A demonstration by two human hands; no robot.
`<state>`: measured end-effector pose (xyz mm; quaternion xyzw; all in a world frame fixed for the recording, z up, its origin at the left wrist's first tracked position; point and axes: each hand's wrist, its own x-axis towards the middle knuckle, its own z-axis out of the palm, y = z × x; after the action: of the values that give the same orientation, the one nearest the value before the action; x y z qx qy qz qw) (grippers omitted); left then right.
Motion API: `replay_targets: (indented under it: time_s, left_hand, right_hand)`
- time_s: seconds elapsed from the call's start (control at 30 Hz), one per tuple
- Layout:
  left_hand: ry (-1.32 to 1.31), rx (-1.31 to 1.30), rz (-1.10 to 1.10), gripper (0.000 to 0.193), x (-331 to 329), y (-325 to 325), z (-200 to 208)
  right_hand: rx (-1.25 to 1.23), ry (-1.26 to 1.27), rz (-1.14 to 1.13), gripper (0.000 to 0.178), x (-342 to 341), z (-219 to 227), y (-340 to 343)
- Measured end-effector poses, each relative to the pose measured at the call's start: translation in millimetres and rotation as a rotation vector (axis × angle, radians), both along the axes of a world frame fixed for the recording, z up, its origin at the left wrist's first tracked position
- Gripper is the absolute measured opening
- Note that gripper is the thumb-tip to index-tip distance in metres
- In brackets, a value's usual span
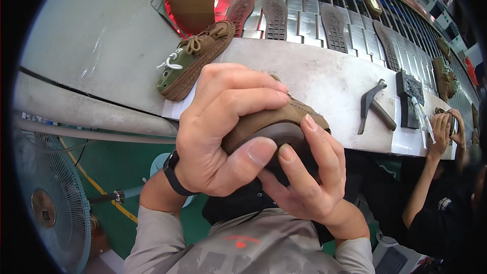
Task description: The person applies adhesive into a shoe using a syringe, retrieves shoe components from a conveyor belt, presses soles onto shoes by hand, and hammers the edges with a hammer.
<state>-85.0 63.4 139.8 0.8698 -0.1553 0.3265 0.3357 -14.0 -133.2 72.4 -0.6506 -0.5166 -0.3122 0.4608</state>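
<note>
Brown suede shoe (284, 119) — held above the near edge of the worktop (324, 78), sole side toward the camera. Left hand (223, 132) wraps over it, fingers curled on top, thumb pressed on the dark sole. Right hand (304, 182) pinches the sole from below. Second shoe (195, 58), green-toed with white lace, lies on the worktop just beyond. Pliers (374, 105) to the right — sole blanks (276, 16) on the conveyor behind.

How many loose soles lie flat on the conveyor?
4: a reddish-lit sole at the left, a grey sole beside it, a third sole mid-belt, and a fourth sole to the right. More may be hidden farther along the conveyor.
</note>
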Motion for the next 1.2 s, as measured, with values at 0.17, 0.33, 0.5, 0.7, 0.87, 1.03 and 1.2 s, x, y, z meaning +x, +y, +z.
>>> replay_targets:
  time_s: [0.17,0.33,0.5,0.7,0.87,1.03,1.2]
  left_hand:
    - [0.048,-0.056,0.051,0.052,6,6,0]
    - [0.295,-0.377,-0.023,0.074,82,43,-3]
    - [0.217,-0.643,-0.168,0.049,135,47,-21]
    - [0.072,-0.517,0.024,0.057,142,46,-28]
    - [0.161,-0.629,-0.022,0.058,149,49,-32]
    - [0.151,-0.528,0.061,0.060,149,47,-31]
    - [0.081,-0.453,-0.035,0.060,150,49,-37]
  right_hand:
    - [-0.007,0.049,0.009,0.054,10,1,13]
    - [-0.180,0.258,0.096,0.072,69,35,22]
    - [-0.285,0.300,0.143,0.063,111,34,35]
    - [-0.294,0.334,0.095,0.057,112,30,41]
    - [-0.286,0.248,0.099,0.055,112,31,44]
    - [-0.337,0.236,0.062,0.055,109,38,42]
    - [-0.259,0.294,0.121,0.056,109,21,43]
